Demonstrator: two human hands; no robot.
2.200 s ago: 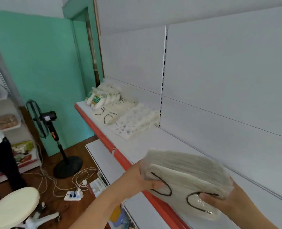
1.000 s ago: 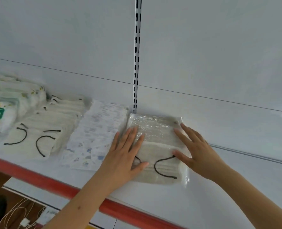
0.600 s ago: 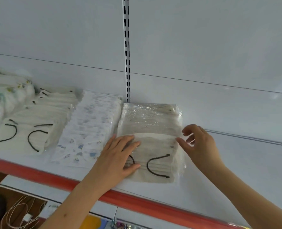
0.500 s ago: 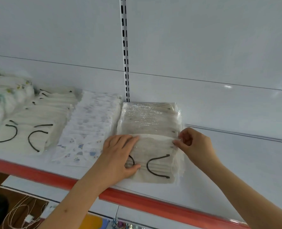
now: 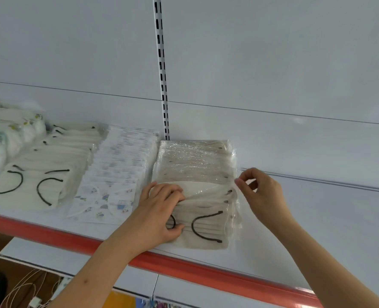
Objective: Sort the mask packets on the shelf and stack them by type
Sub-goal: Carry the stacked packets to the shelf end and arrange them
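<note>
A row of beige mask packets [image 5: 197, 165] in clear wrap, with black ear loops, lies on the white shelf [image 5: 317, 241] below the slotted rail. My left hand [image 5: 159, 214] lies on the row's front left part, fingers curled over the front packets and thumb by the front edge. My right hand [image 5: 262, 192] pinches the clear plastic edge on the row's right side. To the left sit a row of white printed mask packets [image 5: 117, 170], a row of cream masks with black loops [image 5: 46, 165], and white packs [image 5: 6, 138] at the far left.
A red strip [image 5: 206, 272] runs along the shelf's front edge. The slotted upright rail [image 5: 162, 63] stands in the white back panel. The shelf surface right of my right hand is bare. A lower shelf [image 5: 50, 258] and floor cables [image 5: 24, 292] show below.
I carried the beige packets to the shelf and set them down beside the printed row. My left fingers went from flat to curled; my right hand moved from the top to pinching the side edge.
</note>
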